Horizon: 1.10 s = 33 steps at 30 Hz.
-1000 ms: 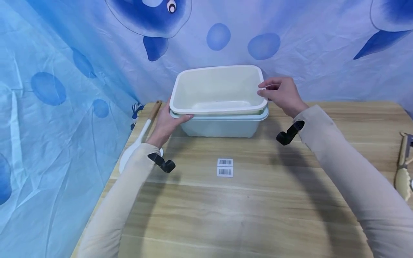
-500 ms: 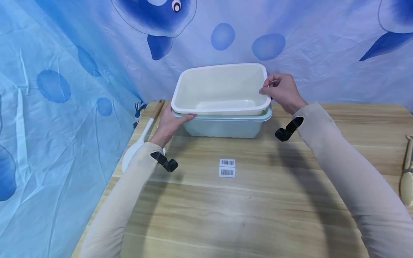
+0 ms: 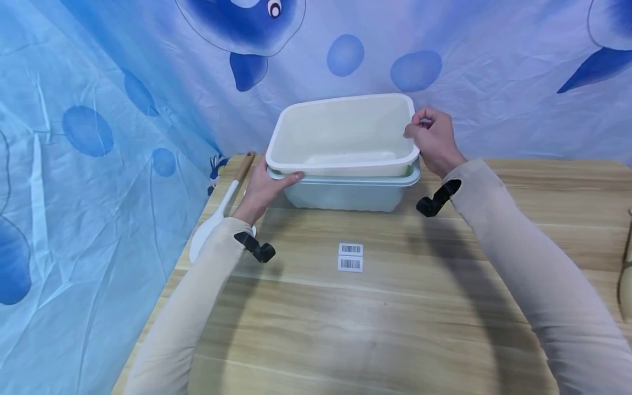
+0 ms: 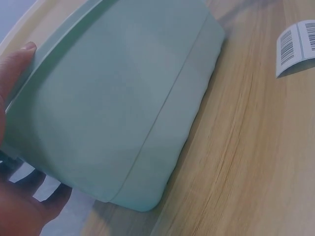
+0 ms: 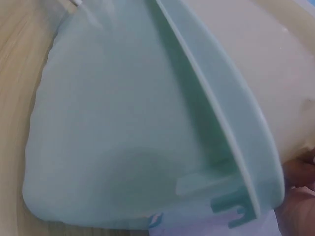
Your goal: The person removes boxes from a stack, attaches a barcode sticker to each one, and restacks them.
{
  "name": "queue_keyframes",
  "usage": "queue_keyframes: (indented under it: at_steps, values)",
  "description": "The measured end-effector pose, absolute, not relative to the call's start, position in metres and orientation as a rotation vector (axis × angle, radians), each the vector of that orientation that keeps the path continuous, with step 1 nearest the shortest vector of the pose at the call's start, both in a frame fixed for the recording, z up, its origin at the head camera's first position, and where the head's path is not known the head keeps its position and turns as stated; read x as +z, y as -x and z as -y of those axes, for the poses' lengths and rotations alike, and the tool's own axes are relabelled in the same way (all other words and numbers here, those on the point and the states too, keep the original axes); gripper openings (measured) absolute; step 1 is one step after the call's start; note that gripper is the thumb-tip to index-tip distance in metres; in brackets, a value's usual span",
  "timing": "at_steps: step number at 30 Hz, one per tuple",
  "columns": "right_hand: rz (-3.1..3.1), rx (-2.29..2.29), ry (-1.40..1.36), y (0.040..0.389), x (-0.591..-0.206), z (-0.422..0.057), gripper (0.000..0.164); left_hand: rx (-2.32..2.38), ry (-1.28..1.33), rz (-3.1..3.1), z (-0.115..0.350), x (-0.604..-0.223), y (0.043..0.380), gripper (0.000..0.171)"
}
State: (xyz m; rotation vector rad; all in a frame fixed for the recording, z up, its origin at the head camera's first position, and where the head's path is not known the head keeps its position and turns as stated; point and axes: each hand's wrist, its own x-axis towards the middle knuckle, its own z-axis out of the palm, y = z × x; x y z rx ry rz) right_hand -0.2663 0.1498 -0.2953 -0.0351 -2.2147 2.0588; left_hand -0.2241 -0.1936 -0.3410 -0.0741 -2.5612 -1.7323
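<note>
A white plastic basin sits nested in a pale green basin at the back of the table, in the head view. Its right side stands higher, so a gap shows above the green rim. My right hand pinches the white basin's right rim; in the right wrist view its fingers are just beyond the green rim. At the front left corner my left hand grips the green basin. In the left wrist view the thumb lies over that basin's rim, with the other fingers round its end.
Left of the basins lies a white ladle with a wooden handle, partly behind the left forearm. Two barcode labels are stuck on the wooden table. A beige item is cut off at the right edge. Patterned blue sheeting hangs behind and at left.
My right hand has risen a little with the white basin's right side, widening the gap above the green basin. My left hand keeps its grip. The head view has turned slightly left.
</note>
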Motion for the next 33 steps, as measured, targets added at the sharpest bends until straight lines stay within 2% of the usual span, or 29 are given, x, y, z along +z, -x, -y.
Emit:
queue_keyframes:
  at_steps: [7,20,33]
  values:
    - [2.062,2.190,0.042,0.264,-0.291,-0.152,0.019,-1.755,0.114,2.551,0.193,-0.341,0.225,0.084]
    - [1.777,2.346,-0.004,0.260,-0.269,-0.151,0.018,-1.729,0.112,2.590,0.195,-0.339,0.224,0.086]
    - [1.676,2.393,-0.030,0.256,-0.240,-0.151,0.016,-1.638,0.046,2.651,0.194,-0.339,0.228,0.106]
